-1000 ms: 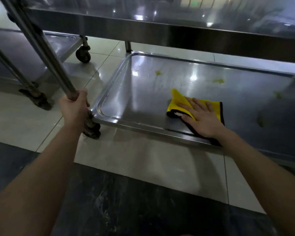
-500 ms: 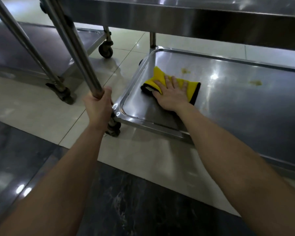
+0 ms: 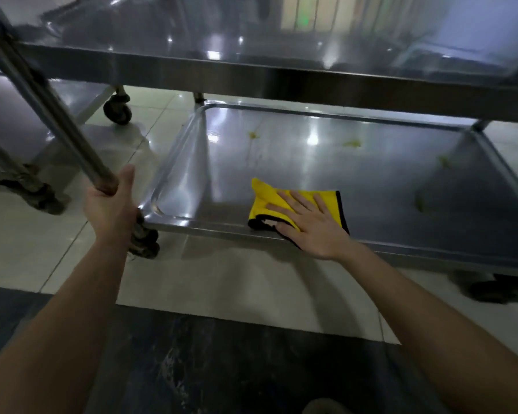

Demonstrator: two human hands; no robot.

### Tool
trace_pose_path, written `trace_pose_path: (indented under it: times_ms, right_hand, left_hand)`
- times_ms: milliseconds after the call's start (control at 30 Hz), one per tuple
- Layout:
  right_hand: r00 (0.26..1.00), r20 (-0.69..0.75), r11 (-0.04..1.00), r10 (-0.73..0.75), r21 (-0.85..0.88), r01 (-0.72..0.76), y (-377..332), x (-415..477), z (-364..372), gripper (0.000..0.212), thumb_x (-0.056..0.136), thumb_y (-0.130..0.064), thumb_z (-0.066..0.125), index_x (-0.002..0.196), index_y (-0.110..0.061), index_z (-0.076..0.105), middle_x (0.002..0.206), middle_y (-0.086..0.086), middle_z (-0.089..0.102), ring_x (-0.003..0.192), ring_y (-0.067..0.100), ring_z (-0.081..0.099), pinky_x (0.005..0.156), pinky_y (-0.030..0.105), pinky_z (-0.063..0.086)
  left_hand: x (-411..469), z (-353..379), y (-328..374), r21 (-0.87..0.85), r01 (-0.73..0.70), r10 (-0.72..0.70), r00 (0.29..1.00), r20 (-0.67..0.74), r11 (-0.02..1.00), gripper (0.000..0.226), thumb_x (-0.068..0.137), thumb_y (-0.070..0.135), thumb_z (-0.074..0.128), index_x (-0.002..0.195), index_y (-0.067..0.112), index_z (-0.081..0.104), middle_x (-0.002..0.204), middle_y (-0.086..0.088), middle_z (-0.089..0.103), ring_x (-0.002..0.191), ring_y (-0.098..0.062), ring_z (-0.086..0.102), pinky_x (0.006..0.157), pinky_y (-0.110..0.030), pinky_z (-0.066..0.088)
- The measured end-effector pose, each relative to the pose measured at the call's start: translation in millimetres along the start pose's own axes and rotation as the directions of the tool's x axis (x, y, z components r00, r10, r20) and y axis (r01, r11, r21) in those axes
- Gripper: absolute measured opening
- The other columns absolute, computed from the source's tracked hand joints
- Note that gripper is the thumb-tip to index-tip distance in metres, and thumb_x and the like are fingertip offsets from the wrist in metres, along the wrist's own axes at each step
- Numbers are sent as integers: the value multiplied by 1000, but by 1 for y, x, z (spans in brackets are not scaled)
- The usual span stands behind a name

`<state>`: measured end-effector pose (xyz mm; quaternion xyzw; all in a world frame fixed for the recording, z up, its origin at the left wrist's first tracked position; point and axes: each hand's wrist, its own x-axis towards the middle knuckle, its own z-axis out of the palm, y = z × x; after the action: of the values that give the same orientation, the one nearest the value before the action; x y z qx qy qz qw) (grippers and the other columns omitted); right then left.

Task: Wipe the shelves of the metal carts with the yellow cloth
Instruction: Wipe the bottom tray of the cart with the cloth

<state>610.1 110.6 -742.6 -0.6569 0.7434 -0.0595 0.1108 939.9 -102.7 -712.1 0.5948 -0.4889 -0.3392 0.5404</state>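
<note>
left hand point(image 3: 109, 204): grip clenched round the cart's upright post point(image 3: 57, 121), low down, just above the near-left caster point(image 3: 145, 243).
right hand point(image 3: 311, 225): grip released, fingers flat and spread, palm pressing down on the yellow cloth point(image 3: 265, 201). Nothing pinched.
yellow cloth: folded, black-edged, lying on the bottom shelf point(image 3: 371, 174) by the near rim, left of centre. One corner pokes out past the fingertips.
step: wiping the bottom shelf; looks mid-job to me.
dirt: yellowish spots point(image 3: 352, 143) across the far and right parts of the shelf, all apart from the cloth, so not yet wiped.
upper shelf point(image 3: 251, 40): overhangs the whole work area, close above the reach path.
second cart point(image 3: 21, 130): left, beside this one, on its own wheel point(image 3: 118, 107).
risk 1: cart is on casters. A hard push could roll it on the glossy floor tiles point(image 3: 222, 279); only the left grip braces it.
risk 2: flat palm only, no pinch. The cloth can slip out from under the hand or bunch at the loose corner, and near the rim it may drop onto the floor.
risk 3: reaching the far spots puts forearm or head under the upper shelf edge, so a knock is likely.
risk 4: one loaded face of cloth may smear the spots instead of lifting them.
writing: none readable. Small white tag point(image 3: 269, 223) on the cloth's black edge, too small to read. No brand visible on the carts.
</note>
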Motion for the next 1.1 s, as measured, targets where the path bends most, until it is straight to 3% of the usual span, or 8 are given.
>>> trace_pose_path:
  times_ms: [100,133,200,300,467,667,800,1100]
  right_hand:
    - [992,-45,993,116,24,-115,28,-24,-3,56,110,-63,26,165,-56,20,178,-20,-2,165,9,-6,131,52,-7]
    - [990,-57,992,128,14,-127,29,-26,-2,57,109,-64,26,165,-55,20,178,-19,-1,165,10,-6,131,53,-7]
    - [989,-70,991,132,-1,-132,27,-25,1,58,108,-64,27,165,-54,21,179,-17,0,165,12,-5,131,55,-6]
    - [993,-52,994,109,2,-109,32,-23,2,59,108,-64,27,166,-53,18,179,-17,-1,165,12,-6,130,56,-7]
    - [1000,-4,999,28,23,-28,75,-16,-8,58,108,-69,23,164,-57,17,178,-18,1,165,10,-4,131,50,-8]
    - [952,-68,954,298,9,-298,120,60,-26,73,91,-81,8,162,-64,9,179,-19,0,165,12,-3,130,57,-5]
    - [928,-98,934,358,29,-357,87,133,-20,70,100,-76,16,167,-53,12,180,-10,-1,166,21,-5,127,65,-10]
    - [997,-67,998,45,-40,-48,1,80,2,60,108,-67,26,166,-56,12,180,-12,2,166,16,-2,129,61,-7]
  left_hand:
    - [-32,10,-2,246,-204,280,902,-330,948,53,82,53,85,107,27,46,109,1,56,97,-17,56,91,-25,50]
    - [-50,21,-1,316,-370,456,849,-267,874,44,87,45,83,107,26,48,108,0,53,98,-19,53,92,-21,44]
    - [-91,56,3,319,-693,696,707,127,646,23,99,36,74,107,22,57,108,-1,56,104,-23,53,95,-29,37]
    - [-128,105,5,299,-831,645,554,527,470,26,107,32,61,127,17,68,126,-8,66,121,-34,59,104,-48,42]
    - [-110,109,-28,463,-819,380,569,729,339,45,105,52,46,144,29,55,146,-3,56,134,-32,50,115,-50,36]
    - [-111,112,-35,490,-825,404,565,719,282,48,101,57,41,141,31,50,143,-3,49,132,-29,44,113,-51,34]
    - [-112,113,-34,510,-815,441,578,686,274,48,99,53,47,140,29,54,141,-4,52,130,-30,47,111,-48,31]
    - [-108,108,-26,508,-813,439,581,685,284,48,99,48,53,140,25,61,137,-7,60,125,-36,54,107,-50,35]
